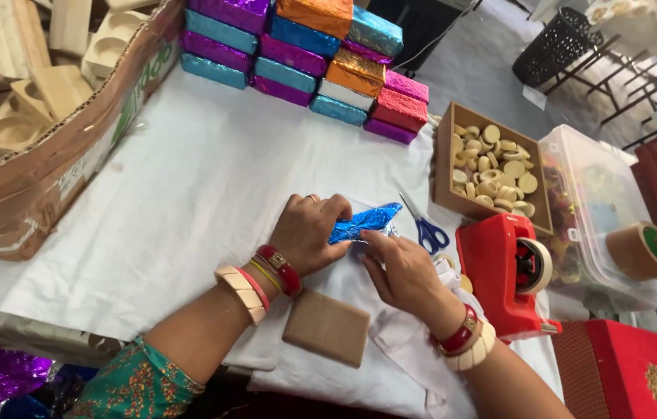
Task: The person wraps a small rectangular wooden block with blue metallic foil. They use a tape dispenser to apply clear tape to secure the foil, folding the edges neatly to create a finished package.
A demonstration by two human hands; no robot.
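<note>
Foil (366, 222) at frame centre (thin, crinkly, tears easily): your left hand (309, 233) and right hand (402, 268) pinch it; hold folded edges.

Block under blue foil (365, 222) hidden by both hands' fingers (327, 211)

I count one blue foil-wrapped piece (365, 222) between my two hands, one bare brown block (327, 327) at six o'clock, one pair of blue-handled scissors (425, 230), one red tape dispenser (508, 271) at three o'clock, one loose tape roll (643, 250), and roughly sixteen wrapped blocks (305, 58) stacked at twelve o'clock.
</note>
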